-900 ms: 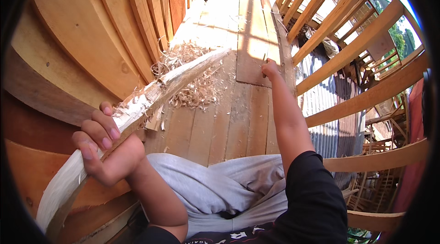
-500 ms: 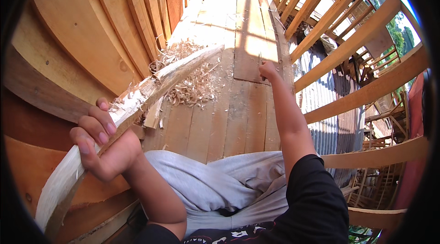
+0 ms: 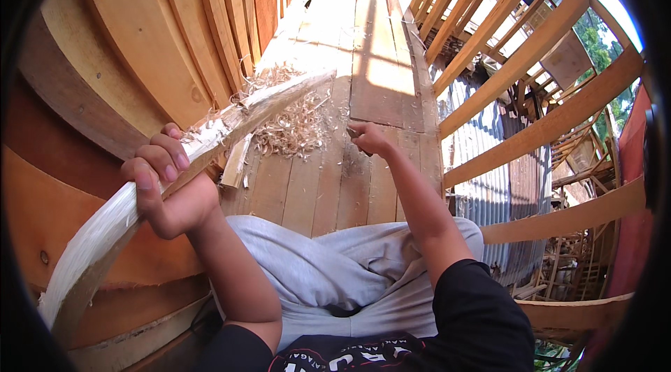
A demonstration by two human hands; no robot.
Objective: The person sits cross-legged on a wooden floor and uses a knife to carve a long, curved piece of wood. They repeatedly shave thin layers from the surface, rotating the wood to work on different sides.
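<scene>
Wrapped round a long pale piece of whittled wood [image 3: 94,246] is my left hand [image 3: 171,187], its fingers over the top side. The wood slants from the lower left up to the far middle, its upper face rough with curled shavings and its far end tapered. Out in front, over the floorboards and right of the wood's far end, my right hand [image 3: 370,140] is closed and apart from the wood. A small dark knife-like tool [image 3: 351,133] shows at its fingers; most of it is hidden by the hand.
A heap of wood shavings [image 3: 297,131] lies on the plank floor [image 3: 297,197] beyond my crossed legs, with a short wood offcut [image 3: 237,162] beside it. A board wall [image 3: 133,43] closes the left. Slatted railing [image 3: 545,110] runs along the right, above corrugated metal sheets [image 3: 500,162].
My right hand has moved left and a little nearer, closer to the wood. My left hand keeps its hold, and the wood has shifted slightly in view.
</scene>
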